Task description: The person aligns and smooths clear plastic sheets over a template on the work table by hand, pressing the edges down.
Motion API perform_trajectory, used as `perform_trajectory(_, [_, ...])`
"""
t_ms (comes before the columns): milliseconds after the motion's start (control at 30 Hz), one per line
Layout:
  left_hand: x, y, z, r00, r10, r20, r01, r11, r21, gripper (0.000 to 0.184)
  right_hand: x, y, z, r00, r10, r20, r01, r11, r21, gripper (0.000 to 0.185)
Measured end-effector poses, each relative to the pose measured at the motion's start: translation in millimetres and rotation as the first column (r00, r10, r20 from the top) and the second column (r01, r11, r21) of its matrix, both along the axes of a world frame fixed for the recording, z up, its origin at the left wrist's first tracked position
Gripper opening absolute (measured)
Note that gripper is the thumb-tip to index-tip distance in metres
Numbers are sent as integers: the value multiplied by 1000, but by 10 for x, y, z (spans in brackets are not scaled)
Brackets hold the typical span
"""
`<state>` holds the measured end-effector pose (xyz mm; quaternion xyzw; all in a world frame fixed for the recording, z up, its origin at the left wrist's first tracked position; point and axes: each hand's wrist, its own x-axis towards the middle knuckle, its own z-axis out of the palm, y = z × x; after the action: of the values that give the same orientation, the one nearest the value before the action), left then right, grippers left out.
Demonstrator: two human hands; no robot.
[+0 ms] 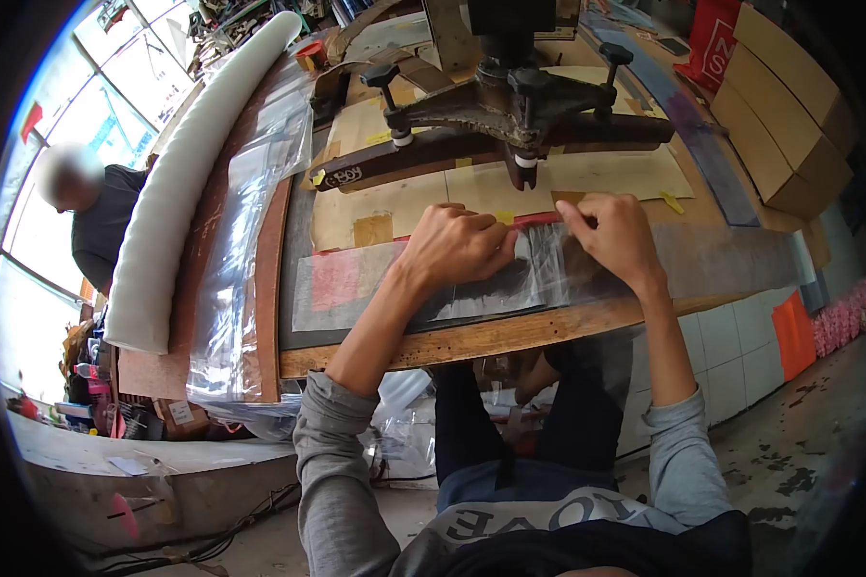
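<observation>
My left hand [457,242] is closed, its fingers curled at the far edge of a clear plastic sheet [541,274] near the front of the workbench. To its right my right hand [614,238] is also closed, pinching the same sheet. The plastic lies creased between both hands and extends to the right over the bench edge. Under it on the left show a pink-red patch [337,281] and a dark surface. Just beyond my hands is a tan board [414,204] with bits of yellow tape. My fingertips are mostly hidden.
A black metal press head [529,106] with knobs and a long bar hangs over the board. On the left lie a white foam roll [192,183] and more clear film [236,250]. Cardboard boxes [779,115] stand at right. A person [101,216] is at far left.
</observation>
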<state>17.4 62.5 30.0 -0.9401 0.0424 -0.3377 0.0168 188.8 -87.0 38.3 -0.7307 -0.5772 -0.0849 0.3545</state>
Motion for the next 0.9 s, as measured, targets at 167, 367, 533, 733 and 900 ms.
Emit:
perform_trajectory(167, [-7, 87, -21, 973, 188, -132, -200, 976, -81, 32, -123, -148, -22, 988, -111, -110, 101, 991, -90, 40])
perform_trajectory(367, [37, 170, -43, 933, 280, -225, -344, 878, -334, 37, -379, -131, 3, 955, -272, 116, 294, 918, -266, 55])
perform_trajectory(533, [18, 170, -3, 905, 262, -335, -382, 846, -371, 37, -394, -25, -79, 965, -254, -68, 241, 957, -161, 52])
perform_trajectory(733, [16, 195, -40, 915, 249, -318, -356, 868, -347, 36, -192, 115, -228, 775, 75, -628, -10, 994, 106, 30])
perform_trajectory(900, [1, 168, 9, 921, 236, -310, -335, 885, -322, 33, -118, -103, -26, 327, 272, -905, -215, 954, 209, 28])
